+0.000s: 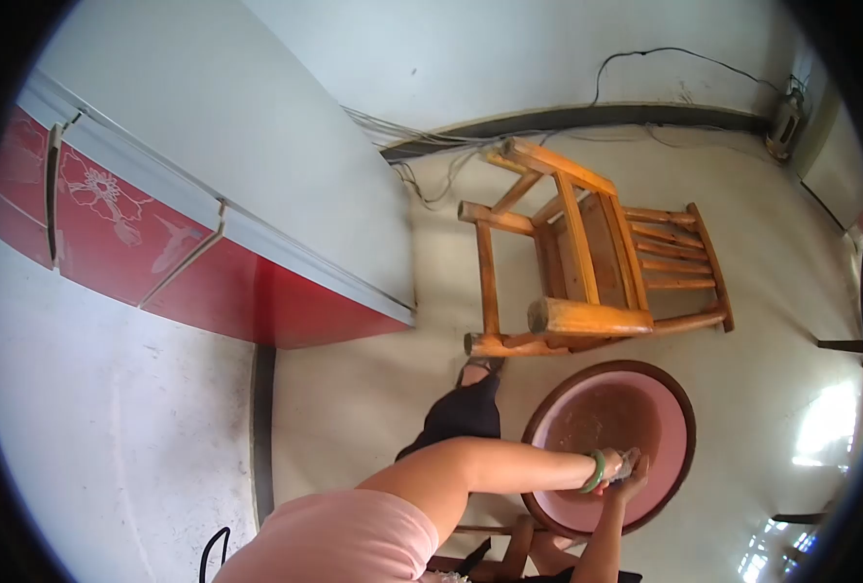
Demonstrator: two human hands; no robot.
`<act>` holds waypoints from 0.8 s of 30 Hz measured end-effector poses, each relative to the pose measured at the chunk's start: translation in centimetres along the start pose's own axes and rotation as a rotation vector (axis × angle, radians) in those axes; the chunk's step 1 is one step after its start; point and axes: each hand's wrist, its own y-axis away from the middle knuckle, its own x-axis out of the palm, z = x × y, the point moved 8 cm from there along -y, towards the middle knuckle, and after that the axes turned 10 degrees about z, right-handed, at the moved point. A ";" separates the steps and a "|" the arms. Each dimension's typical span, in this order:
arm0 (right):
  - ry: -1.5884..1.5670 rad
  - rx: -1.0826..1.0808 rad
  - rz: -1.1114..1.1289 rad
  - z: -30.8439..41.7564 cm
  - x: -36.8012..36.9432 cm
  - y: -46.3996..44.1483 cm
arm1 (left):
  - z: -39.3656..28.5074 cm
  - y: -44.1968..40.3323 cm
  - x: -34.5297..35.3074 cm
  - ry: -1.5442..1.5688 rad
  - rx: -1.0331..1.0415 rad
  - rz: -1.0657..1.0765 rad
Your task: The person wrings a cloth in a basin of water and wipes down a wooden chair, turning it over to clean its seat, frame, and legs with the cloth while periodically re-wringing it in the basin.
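Work at the basin, lower right of the frame. Both hands meet over its near side: the left hand [608, 468], green bangle [597, 471] at the wrist, comes in from the left; the right hand [634, 478] reaches up from below. Between them, a small pale thing [626, 464], kind unclear. Left fingers look curled and pinching it; right fingers bent against it, but cannot tell whether they grip.

Step in hand, by my reading: handling the pale thing over the liquid. Next move calls for a sure hold, kept inside the rim.

Containers: one round pink basin [677, 423], dark-rimmed, on the floor. Holds murky brownish liquid [602, 423], bits or bubbles showing; depth unclear. Wooden chair [602, 321] just above it in frame, apparently tipped.
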 end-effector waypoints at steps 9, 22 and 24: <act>0.449 0.267 0.281 -11.8 2.4 -0.4 | -0.3 -1.7 -2.4 -0.085 0.107 -0.099; 0.379 0.372 0.717 -4.5 4.9 -1.5 | -1.7 1.1 -4.4 -0.090 0.139 -0.112; 0.250 0.417 0.773 -1.1 3.3 -0.7 | -1.4 1.1 -5.0 -0.227 0.121 -0.254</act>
